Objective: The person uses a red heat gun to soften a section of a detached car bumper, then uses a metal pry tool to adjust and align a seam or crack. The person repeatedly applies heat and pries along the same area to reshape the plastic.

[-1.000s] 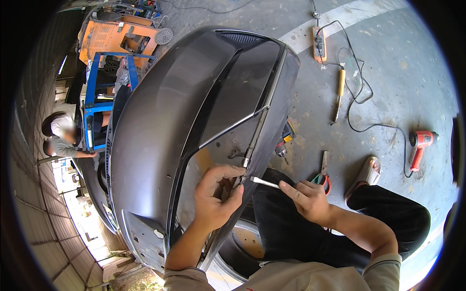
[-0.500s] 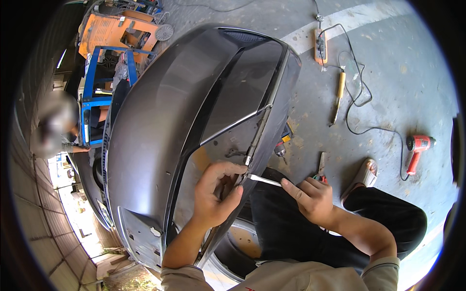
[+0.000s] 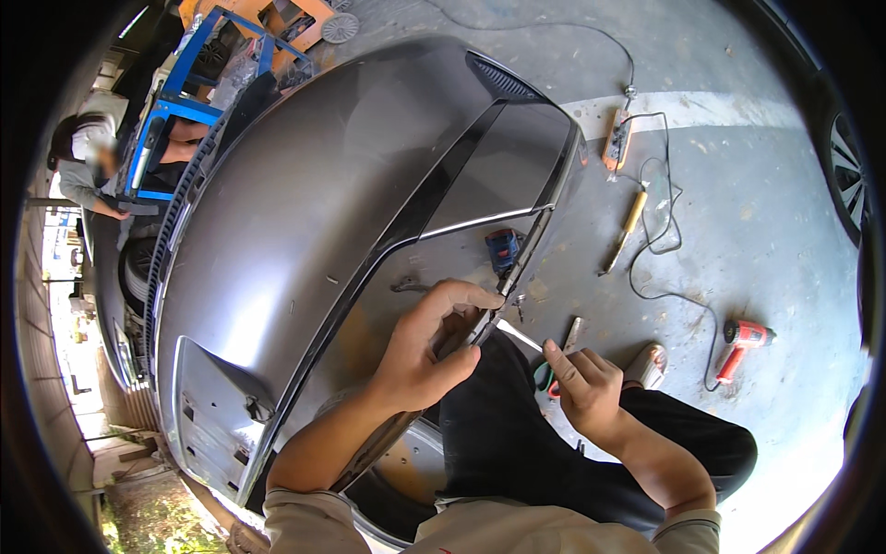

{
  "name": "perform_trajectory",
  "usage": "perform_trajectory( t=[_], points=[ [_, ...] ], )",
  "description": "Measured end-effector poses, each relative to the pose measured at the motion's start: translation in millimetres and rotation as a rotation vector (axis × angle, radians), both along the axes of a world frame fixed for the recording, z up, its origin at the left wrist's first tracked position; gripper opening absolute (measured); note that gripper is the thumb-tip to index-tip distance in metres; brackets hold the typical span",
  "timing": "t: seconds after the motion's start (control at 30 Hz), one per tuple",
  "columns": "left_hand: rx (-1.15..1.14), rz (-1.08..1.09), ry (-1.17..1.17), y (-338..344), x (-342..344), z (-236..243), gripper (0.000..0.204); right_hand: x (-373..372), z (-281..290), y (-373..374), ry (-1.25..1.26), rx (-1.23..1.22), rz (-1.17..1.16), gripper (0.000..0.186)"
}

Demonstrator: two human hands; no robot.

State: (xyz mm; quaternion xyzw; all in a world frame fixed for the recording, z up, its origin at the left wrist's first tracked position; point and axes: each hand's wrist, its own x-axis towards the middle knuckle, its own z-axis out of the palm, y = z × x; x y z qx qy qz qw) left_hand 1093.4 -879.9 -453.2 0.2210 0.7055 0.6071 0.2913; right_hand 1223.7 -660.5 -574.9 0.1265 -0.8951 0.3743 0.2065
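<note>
A large, curved dark grey car body panel [image 3: 268,222] stretches across the left and middle. Along its right side runs a narrow black edge strip [image 3: 531,249]. My left hand [image 3: 429,346] is closed around this strip, index finger and thumb pinching it from either side. My right hand [image 3: 591,392] grips a silver flat-bladed tool [image 3: 520,335], like a screwdriver, with the index finger stretched along it. Its tip points at the strip beside my left fingers; whether it touches is hard to tell. The handle is hidden in my palm.
Behind the strip lies a blue power drill [image 3: 503,249]. Scissors [image 3: 552,379] lie by my knee. At right are a red heat gun [image 3: 744,349], a yellow-handled tool [image 3: 628,226], a power strip [image 3: 616,138] and cables. A co-worker [image 3: 92,162] stands at far left near a blue frame [image 3: 171,106].
My view has shifted, and the panel appears turned and tilted, showing the blue drill through the opening. Both hands keep their grips, with the tool's tip still by the edge strip.
</note>
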Motion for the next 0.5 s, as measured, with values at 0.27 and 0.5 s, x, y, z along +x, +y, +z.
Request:
perform_trajectory(
  t=[0.27,0.5],
  points=[
    [-0.034,0.001,-0.009,-2.0,-1.3,-1.5,0.047,2.8,8.7,-4.3,-0.116,-0.106,0.027,0.071],
    [-0.01,0.038,0.011,9.4,0.1,4.9,0.046,11.3,19.9,-28.5,-0.349,-0.301,-0.096,0.054]
  ],
)
